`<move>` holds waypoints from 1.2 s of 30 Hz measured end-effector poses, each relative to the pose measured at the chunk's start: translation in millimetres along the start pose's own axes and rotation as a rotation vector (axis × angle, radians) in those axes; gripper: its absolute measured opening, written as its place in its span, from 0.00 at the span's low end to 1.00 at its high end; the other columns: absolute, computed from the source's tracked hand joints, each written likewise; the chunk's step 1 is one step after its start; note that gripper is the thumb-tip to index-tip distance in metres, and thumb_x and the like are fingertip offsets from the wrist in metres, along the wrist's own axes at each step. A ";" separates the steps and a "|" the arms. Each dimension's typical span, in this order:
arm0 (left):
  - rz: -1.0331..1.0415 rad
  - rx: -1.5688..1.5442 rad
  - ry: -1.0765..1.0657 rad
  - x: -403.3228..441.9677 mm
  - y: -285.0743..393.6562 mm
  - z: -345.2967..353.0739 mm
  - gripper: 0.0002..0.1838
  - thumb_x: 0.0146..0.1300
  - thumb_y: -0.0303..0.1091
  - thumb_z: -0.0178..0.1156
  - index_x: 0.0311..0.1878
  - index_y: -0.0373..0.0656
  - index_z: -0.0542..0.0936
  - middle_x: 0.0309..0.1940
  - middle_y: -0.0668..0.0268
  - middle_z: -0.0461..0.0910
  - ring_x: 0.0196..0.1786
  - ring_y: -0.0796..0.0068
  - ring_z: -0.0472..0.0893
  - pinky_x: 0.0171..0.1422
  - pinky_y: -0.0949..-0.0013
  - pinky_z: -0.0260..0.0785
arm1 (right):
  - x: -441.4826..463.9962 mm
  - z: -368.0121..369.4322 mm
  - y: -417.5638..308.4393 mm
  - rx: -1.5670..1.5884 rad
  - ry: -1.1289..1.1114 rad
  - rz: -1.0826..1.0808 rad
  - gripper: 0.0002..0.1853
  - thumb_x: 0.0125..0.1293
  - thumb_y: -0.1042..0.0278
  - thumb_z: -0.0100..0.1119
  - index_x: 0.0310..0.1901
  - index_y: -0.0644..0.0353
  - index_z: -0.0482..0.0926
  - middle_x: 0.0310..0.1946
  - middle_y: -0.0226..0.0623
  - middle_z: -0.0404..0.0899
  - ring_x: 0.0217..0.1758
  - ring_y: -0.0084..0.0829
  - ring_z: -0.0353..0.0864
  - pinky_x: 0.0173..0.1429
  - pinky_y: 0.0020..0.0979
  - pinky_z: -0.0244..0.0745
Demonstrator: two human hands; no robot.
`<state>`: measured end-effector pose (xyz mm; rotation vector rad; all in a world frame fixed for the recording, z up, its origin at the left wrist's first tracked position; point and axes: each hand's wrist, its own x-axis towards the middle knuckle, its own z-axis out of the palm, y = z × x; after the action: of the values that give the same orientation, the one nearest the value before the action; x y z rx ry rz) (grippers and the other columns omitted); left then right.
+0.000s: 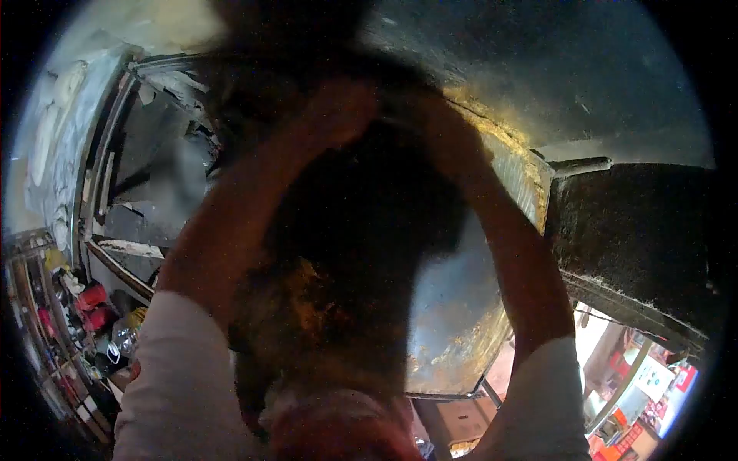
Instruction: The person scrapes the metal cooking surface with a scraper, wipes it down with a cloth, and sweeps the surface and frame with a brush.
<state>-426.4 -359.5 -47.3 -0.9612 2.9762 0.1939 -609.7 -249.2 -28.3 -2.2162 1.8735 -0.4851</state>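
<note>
Both my arms are raised and reach into deep shadow at the top middle of the view. My left hand (347, 113) looks bent inward, its fingers lost in the dark and blur. My right hand (453, 142) is level with it on the other side, with fingers equally hidden. Nearest to both hands is a large black shape (369, 215) that fills the space between my forearms. Its kind does not show, and I cannot tell whether either hand touches or grips it. A brownish-orange patch (311, 296) shows on its lower part.
A grimy metal panel (453, 315) with yellowed edges stands behind my right forearm. To the left is a dark metal frame (104, 154). Bottles and red items (96, 307) crowd the lower left. Boxes (638, 442) and a white printed sheet (653, 376) appear at the lower right.
</note>
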 end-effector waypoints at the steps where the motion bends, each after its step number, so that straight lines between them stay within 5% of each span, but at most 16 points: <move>1: 0.049 0.044 -0.088 -24.6 13.3 -5.5 0.09 0.57 0.32 0.54 0.34 0.41 0.82 0.34 0.54 0.82 0.40 0.55 0.83 0.42 0.53 0.77 | -11.1 5.6 -0.3 0.000 0.002 0.000 0.15 0.66 0.72 0.46 0.53 0.59 0.75 0.55 0.48 0.75 0.54 0.46 0.78 0.55 0.45 0.75; 4: 0.058 0.118 -0.049 -34.2 15.9 7.0 0.08 0.56 0.32 0.54 0.34 0.41 0.82 0.34 0.55 0.82 0.38 0.55 0.82 0.40 0.54 0.77 | -20.9 20.9 -0.6 -0.396 0.245 -0.254 0.18 0.65 0.66 0.50 0.56 0.62 0.72 0.53 0.52 0.75 0.58 0.46 0.75 0.58 0.43 0.73; 6: 0.020 0.160 0.104 -9.1 -2.3 21.0 0.08 0.55 0.31 0.55 0.32 0.42 0.83 0.34 0.56 0.83 0.37 0.55 0.83 0.41 0.53 0.77 | 13.1 19.8 7.2 -0.441 -0.276 0.107 0.15 0.67 0.69 0.46 0.54 0.60 0.74 0.54 0.50 0.75 0.54 0.46 0.78 0.55 0.46 0.75; 8: 0.147 0.041 0.388 32.6 -37.2 36.7 0.09 0.56 0.31 0.54 0.34 0.43 0.83 0.34 0.57 0.83 0.38 0.56 0.83 0.41 0.55 0.77 | 49.4 -19.5 -7.0 -0.374 -0.435 0.239 0.16 0.68 0.69 0.46 0.55 0.60 0.73 0.56 0.50 0.74 0.55 0.46 0.77 0.56 0.47 0.74; 10: 0.091 -0.035 0.245 8.3 -20.0 23.6 0.09 0.56 0.31 0.54 0.34 0.43 0.83 0.35 0.57 0.83 0.39 0.57 0.83 0.41 0.56 0.77 | 39.6 -22.5 -18.3 -0.285 -0.624 0.374 0.17 0.69 0.68 0.45 0.57 0.60 0.72 0.57 0.49 0.73 0.56 0.46 0.76 0.58 0.47 0.72; 12: 0.038 -0.083 0.117 -22.5 -5.0 11.5 0.09 0.56 0.32 0.54 0.34 0.44 0.83 0.36 0.57 0.83 0.40 0.57 0.83 0.41 0.58 0.77 | 0.0 8.2 -13.6 -0.030 0.119 -0.030 0.15 0.66 0.67 0.45 0.50 0.63 0.76 0.48 0.51 0.79 0.54 0.45 0.78 0.51 0.45 0.77; 14: 0.149 0.168 0.561 -49.3 6.7 21.8 0.09 0.56 0.33 0.55 0.33 0.43 0.83 0.37 0.55 0.83 0.40 0.58 0.84 0.40 0.58 0.78 | 1.5 34.1 -2.8 -0.073 0.232 -0.067 0.15 0.66 0.66 0.47 0.48 0.63 0.76 0.47 0.51 0.79 0.54 0.46 0.78 0.51 0.45 0.77; 16: 0.065 0.089 0.436 -30.8 -15.7 40.6 0.09 0.55 0.33 0.55 0.33 0.43 0.83 0.37 0.54 0.83 0.40 0.56 0.84 0.41 0.57 0.78 | 6.2 35.0 -9.6 -0.112 0.309 -0.095 0.14 0.66 0.65 0.48 0.47 0.63 0.77 0.46 0.51 0.79 0.53 0.46 0.79 0.50 0.44 0.77; 18: -0.029 0.062 0.354 4.7 -54.4 33.2 0.09 0.55 0.33 0.55 0.33 0.43 0.84 0.36 0.53 0.83 0.40 0.54 0.84 0.41 0.56 0.78 | 68.0 0.5 -30.1 -0.431 -0.532 0.254 0.19 0.64 0.63 0.51 0.54 0.62 0.74 0.51 0.53 0.76 0.57 0.49 0.75 0.58 0.45 0.72; 22: -0.011 0.019 0.064 -19.2 -38.0 -3.7 0.09 0.54 0.32 0.56 0.31 0.42 0.84 0.31 0.54 0.83 0.37 0.54 0.84 0.41 0.53 0.78 | 55.7 13.3 -18.9 -0.369 -0.572 0.204 0.22 0.62 0.64 0.54 0.58 0.62 0.69 0.51 0.51 0.76 0.53 0.49 0.77 0.56 0.46 0.74; 24: 0.071 0.066 0.062 -36.4 -29.6 -9.0 0.08 0.54 0.32 0.56 0.31 0.42 0.84 0.30 0.55 0.83 0.36 0.55 0.84 0.41 0.53 0.78 | 22.5 20.3 -27.4 -0.067 0.238 -0.175 0.19 0.60 0.63 0.57 0.52 0.61 0.73 0.41 0.48 0.80 0.44 0.48 0.81 0.48 0.46 0.78; 26: 0.099 0.138 -0.098 -39.9 -30.9 -3.9 0.08 0.54 0.32 0.55 0.31 0.42 0.83 0.30 0.56 0.83 0.36 0.55 0.84 0.40 0.53 0.78 | 31.3 20.0 -25.0 -0.096 0.112 -0.119 0.19 0.62 0.64 0.55 0.53 0.60 0.72 0.43 0.49 0.80 0.47 0.49 0.80 0.50 0.47 0.77; 29: 0.150 0.114 0.218 -9.5 -71.4 15.5 0.09 0.55 0.31 0.54 0.33 0.42 0.84 0.30 0.58 0.83 0.35 0.56 0.84 0.40 0.53 0.78 | 55.6 26.0 -26.3 -0.272 -0.210 0.052 0.20 0.64 0.63 0.52 0.57 0.57 0.71 0.47 0.51 0.78 0.51 0.51 0.78 0.54 0.47 0.74; 31: 0.078 0.120 0.082 -21.9 -59.2 -8.1 0.09 0.55 0.31 0.56 0.35 0.41 0.83 0.32 0.58 0.83 0.37 0.56 0.84 0.41 0.53 0.78 | 55.8 38.5 -31.1 -0.395 -0.421 0.170 0.21 0.65 0.62 0.50 0.59 0.56 0.70 0.49 0.51 0.78 0.54 0.52 0.76 0.56 0.48 0.72; 33: 0.007 0.114 -0.064 -48.8 -47.9 -4.2 0.09 0.55 0.31 0.57 0.37 0.41 0.82 0.33 0.59 0.83 0.40 0.55 0.83 0.42 0.53 0.78 | 37.4 45.3 -35.0 0.076 0.020 0.049 0.20 0.66 0.62 0.49 0.59 0.57 0.70 0.50 0.49 0.78 0.52 0.53 0.77 0.54 0.49 0.73; 36: 0.207 0.315 0.405 -67.3 -54.6 26.1 0.09 0.56 0.31 0.56 0.38 0.40 0.82 0.31 0.57 0.83 0.39 0.53 0.83 0.42 0.51 0.77 | 24.5 38.0 -72.8 0.157 0.336 0.178 0.16 0.67 0.67 0.46 0.52 0.61 0.76 0.47 0.51 0.79 0.52 0.51 0.78 0.56 0.47 0.73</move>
<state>-340.7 -361.0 -76.4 -0.7270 3.3141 -0.5178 -525.2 -262.6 -34.6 -1.9400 2.0838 -0.9841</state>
